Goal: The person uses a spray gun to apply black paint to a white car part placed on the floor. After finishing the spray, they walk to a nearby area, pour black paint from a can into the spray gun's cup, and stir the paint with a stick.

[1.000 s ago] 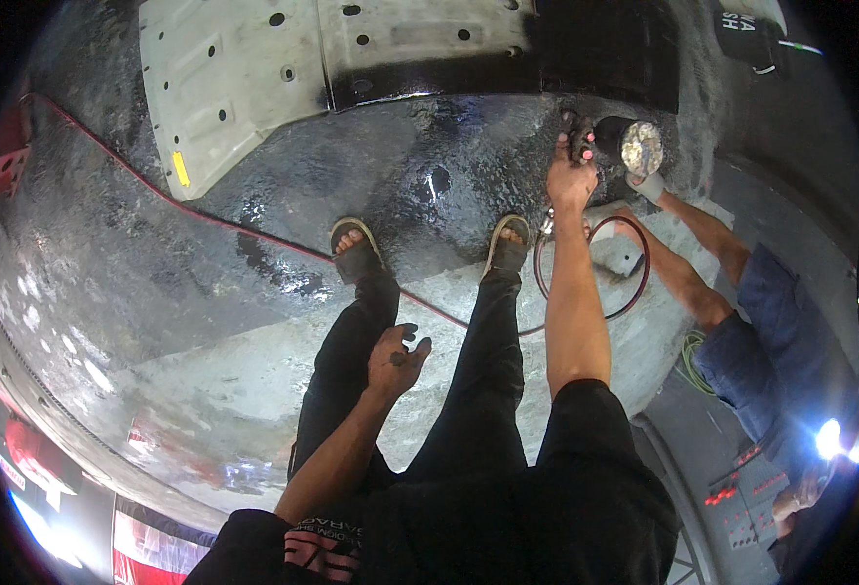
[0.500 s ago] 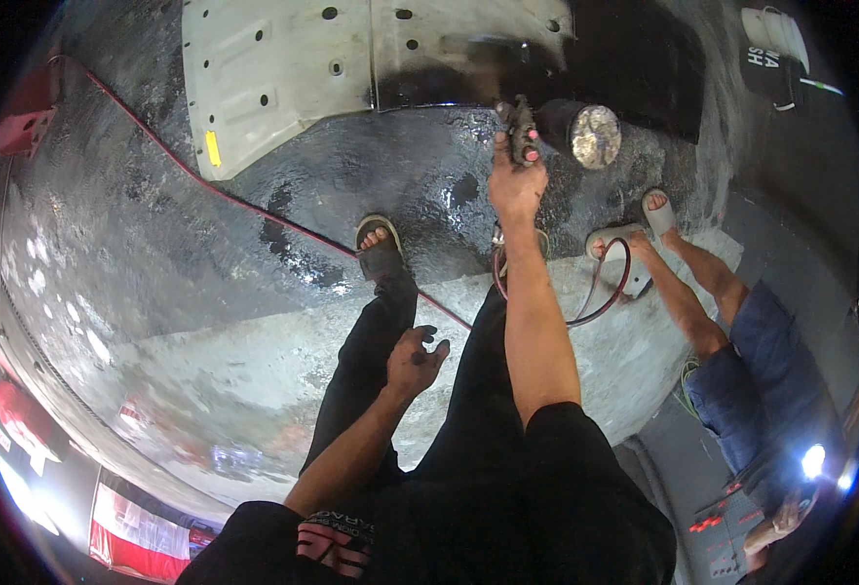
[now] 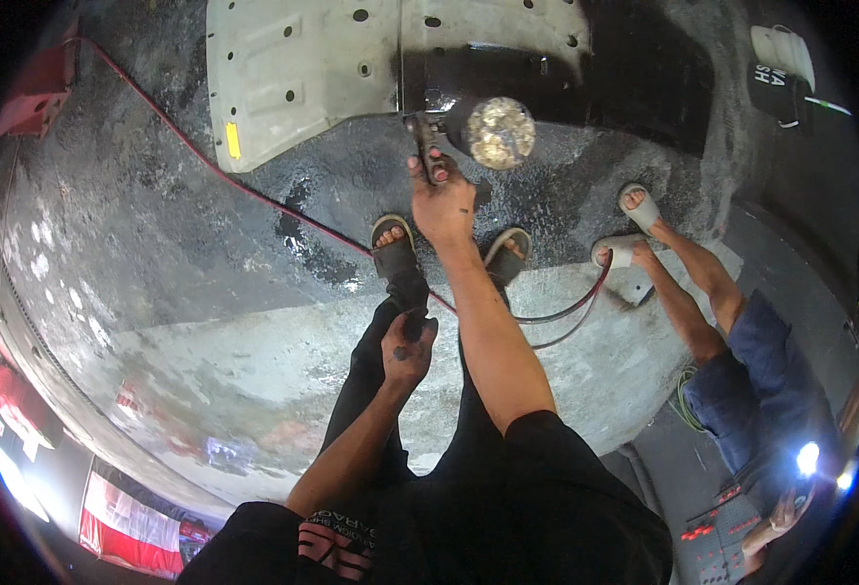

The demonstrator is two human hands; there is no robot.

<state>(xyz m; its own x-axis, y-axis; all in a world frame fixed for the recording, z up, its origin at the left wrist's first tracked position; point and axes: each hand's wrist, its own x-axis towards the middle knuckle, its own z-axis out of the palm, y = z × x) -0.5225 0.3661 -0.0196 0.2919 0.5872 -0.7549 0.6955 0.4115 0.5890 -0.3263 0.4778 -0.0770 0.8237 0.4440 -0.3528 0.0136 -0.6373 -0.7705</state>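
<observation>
My right hand (image 3: 444,207) is wrapped round a dirty spray gun (image 3: 429,156), its arm stretched forward. Beside the gun's nozzle end sits its dark cup, whose round, paint-crusted end (image 3: 501,134) faces me. Just beyond is a large pale metal panel (image 3: 303,68) with several holes, its right part coated in glossy black (image 3: 634,88). My left hand (image 3: 406,356) hangs over my left leg, holding nothing I can see. Its fingers are loosely bent and stained dark, partly lost against the black trousers.
A red hose (image 3: 171,127) runs across the wet-stained floor (image 3: 195,244), past my sandalled feet. At right, a person in blue shorts (image 3: 775,361) stands close, sandals near the hose. A white bucket (image 3: 782,54) is at the far right, a red metal part (image 3: 35,97) far left.
My right hand has moved left along the panel's near edge with the spray gun and its cup. The hose loop shifted, and my left hand rose slightly. My right sandal now shows.
</observation>
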